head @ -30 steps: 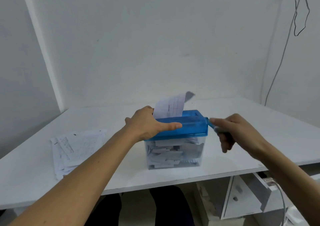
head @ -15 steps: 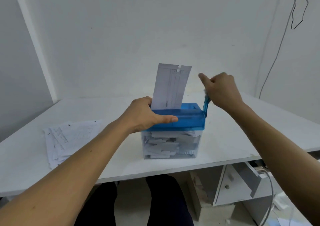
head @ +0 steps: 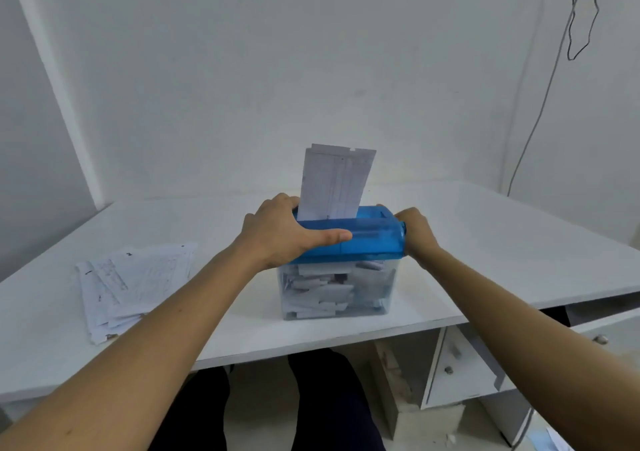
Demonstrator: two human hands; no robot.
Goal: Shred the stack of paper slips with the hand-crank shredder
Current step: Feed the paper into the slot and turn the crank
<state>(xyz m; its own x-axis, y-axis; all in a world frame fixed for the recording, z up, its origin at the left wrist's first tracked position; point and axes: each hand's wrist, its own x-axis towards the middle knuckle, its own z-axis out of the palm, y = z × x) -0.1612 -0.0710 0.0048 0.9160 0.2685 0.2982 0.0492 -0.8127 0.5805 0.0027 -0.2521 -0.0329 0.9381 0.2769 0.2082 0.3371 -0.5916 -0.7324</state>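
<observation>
The hand-crank shredder [head: 367, 239] has a blue top and a clear bin [head: 336, 291] full of white paper strips; it stands near the white desk's front edge. A white printed slip [head: 334, 182] stands upright in its slot. My left hand [head: 284, 234] presses on the blue top's left end, thumb along the front. My right hand [head: 415, 230] is curled at the shredder's right end, where the crank is; the crank handle is hidden behind it. A loose stack of paper slips [head: 128, 282] lies on the desk to the left.
The white desk [head: 502, 239] meets white walls behind and on both sides. A dark cable [head: 550, 69] hangs down the right wall. Below the desk on the right is a drawer unit [head: 457, 364] with one drawer open. My legs are under the desk.
My right hand swung from low beside the shredder, up over its right end, and is now down behind that end. The slip stands upright after leaning back. My left hand stayed put.
</observation>
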